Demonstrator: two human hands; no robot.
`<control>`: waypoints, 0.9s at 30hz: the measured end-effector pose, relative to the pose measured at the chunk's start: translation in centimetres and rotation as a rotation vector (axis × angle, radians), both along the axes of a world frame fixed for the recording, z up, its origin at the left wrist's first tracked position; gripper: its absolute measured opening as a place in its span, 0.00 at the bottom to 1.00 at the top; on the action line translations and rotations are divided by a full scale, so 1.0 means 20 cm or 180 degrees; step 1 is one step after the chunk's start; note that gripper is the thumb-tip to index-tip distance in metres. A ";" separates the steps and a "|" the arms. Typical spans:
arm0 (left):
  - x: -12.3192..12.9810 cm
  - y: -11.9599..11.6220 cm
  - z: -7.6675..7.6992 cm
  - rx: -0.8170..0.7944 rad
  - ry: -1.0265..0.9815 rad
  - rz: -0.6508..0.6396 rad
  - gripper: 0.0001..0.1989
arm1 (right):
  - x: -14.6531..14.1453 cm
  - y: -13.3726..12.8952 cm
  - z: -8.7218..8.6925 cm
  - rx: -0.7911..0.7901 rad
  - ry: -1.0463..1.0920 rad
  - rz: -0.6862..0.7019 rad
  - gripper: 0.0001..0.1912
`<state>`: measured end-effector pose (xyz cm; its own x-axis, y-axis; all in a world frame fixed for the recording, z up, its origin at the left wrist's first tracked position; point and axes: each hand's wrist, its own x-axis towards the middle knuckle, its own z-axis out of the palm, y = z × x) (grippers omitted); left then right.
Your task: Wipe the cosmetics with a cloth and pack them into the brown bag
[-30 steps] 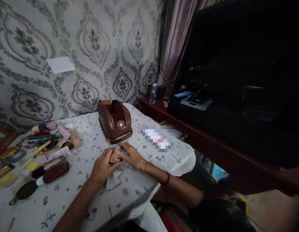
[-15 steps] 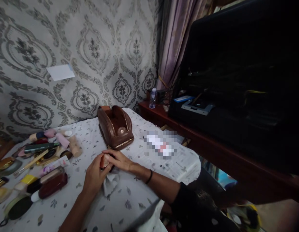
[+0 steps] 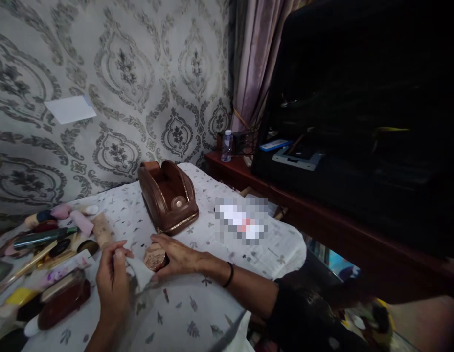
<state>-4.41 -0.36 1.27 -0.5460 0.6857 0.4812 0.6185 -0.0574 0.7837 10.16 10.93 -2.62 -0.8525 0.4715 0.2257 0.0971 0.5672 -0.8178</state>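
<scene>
My right hand (image 3: 181, 259) is closed around a round rose-gold compact (image 3: 154, 257) with a patterned lid, held just above the table. My left hand (image 3: 115, 274) is to its left, with fingers bent around one end of a crumpled white tissue (image 3: 141, 275). The tissue stretches from that hand towards the compact; whether they touch I cannot tell. Behind my right hand stands a brown makeup bag (image 3: 168, 198), unzipped, its visible inside dark.
Cosmetics crowd the left side, among them a dark red bottle (image 3: 63, 305), a green tube (image 3: 43, 238) and a pink tube (image 3: 81, 222). A blurred-out white item (image 3: 241, 220) lies right of the bag. A water bottle (image 3: 227, 146) stands on the dark red cabinet (image 3: 227, 168).
My hands have come apart: the left has moved left with the tissue, while the right keeps the compact, whose lid now shows. The view has shifted slightly right.
</scene>
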 end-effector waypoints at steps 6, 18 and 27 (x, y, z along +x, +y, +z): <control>0.12 -0.02 -0.06 0.0138 0.1416 -0.1266 0.15 | -0.01 0.04 -0.07 0.0334 0.0096 0.0260 0.43; 0.06 0.02 -0.08 -0.0336 0.1714 -0.1030 0.10 | -0.01 0.04 -0.05 0.0480 0.0324 0.0135 0.31; -0.01 0.03 -0.03 -0.0928 0.0685 -0.0421 0.16 | 0.01 0.00 0.02 0.0296 0.0408 -0.0007 0.28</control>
